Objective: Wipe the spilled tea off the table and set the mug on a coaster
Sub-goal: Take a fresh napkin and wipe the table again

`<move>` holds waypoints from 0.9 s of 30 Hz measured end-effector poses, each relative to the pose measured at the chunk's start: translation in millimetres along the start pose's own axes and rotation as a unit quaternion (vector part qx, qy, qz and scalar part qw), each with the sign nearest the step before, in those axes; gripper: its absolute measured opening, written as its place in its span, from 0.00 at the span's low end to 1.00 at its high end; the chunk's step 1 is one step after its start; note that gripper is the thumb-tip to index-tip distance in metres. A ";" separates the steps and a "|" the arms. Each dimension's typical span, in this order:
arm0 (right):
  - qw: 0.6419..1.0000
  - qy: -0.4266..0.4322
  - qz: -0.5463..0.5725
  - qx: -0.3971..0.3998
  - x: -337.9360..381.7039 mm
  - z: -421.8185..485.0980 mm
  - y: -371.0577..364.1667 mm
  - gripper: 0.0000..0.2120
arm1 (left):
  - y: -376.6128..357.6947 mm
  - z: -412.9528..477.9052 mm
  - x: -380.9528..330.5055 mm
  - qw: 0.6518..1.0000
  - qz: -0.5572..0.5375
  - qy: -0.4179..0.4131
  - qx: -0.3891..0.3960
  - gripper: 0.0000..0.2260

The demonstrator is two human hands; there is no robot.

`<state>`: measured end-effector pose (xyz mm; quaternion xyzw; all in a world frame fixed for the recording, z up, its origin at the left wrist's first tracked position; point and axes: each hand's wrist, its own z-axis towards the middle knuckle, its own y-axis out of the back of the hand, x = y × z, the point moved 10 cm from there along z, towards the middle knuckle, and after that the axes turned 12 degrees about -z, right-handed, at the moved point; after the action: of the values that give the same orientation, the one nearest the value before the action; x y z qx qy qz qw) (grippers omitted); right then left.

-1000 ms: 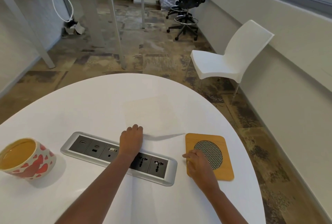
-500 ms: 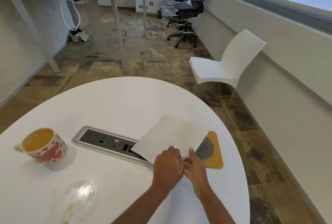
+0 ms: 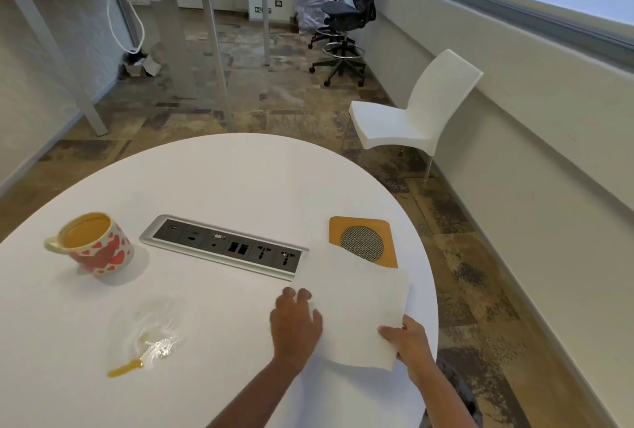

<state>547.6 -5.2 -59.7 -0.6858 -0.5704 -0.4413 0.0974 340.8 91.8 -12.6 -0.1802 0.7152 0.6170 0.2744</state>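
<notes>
- The bench [image 3: 223,180] is white with a rounded edge, and a grey socket panel [image 3: 224,246] is set flush into its middle. Marks on the panel's ports are too small to read.
- The mug [image 3: 94,244] stands upright near the bench's left edge, well left of the panel. It is cream with a print of red hearts and shows no readable wording. Its handle points left and it is nearly full of amber tea.
- The spilled tea [image 3: 144,342] lies on the bench toward the near edge, in front of the mug and apart from it. It is a glossy wet patch ending in an orange streak.
- The coaster [image 3: 343,224] lies flat near the right edge, just right of the panel. It is a wooden square with a round mesh inset and carries no readable label.
- A white paper towel [image 3: 356,311] sits between the coaster and the near-right edge, and its far edge covers the coaster's near side.
- The left hand [image 3: 295,323] lies palm-down on the towel's left edge with its fingers bent. Whether it pinches the sheet cannot be told.
- The right hand [image 3: 410,340] pinches the towel's near right corner, with the thumb on top.
- The hands are apart, with the towel between them.
- A small green sign [image 3: 262,9] on the far wall is too small to read.
</notes>
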 end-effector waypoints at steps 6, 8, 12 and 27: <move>0.988 0.026 -0.140 -0.051 -6.6 -11.5 33.5 0.12 | -4.2 -14.5 32.9 0.993 -0.014 0.117 0.010 0.21; 0.978 0.064 -0.182 -0.074 3.7 -17.2 39.8 0.10 | -5.7 -15.1 32.8 0.990 -0.033 0.135 0.014 0.21; 0.941 0.152 -0.268 -0.144 33.6 -33.6 40.7 0.11 | -20.4 -19.3 36.1 0.977 -0.091 0.184 0.057 0.16; 0.811 0.268 -0.519 -0.029 59.0 -47.0 -101.7 0.23 | -26.6 -25.7 22.6 0.974 -0.180 0.132 0.030 0.12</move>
<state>433.7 39.6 -27.3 -0.1445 -0.7799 -0.6088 -0.0170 334.6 63.8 -45.1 -0.3773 0.7192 0.5064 0.2899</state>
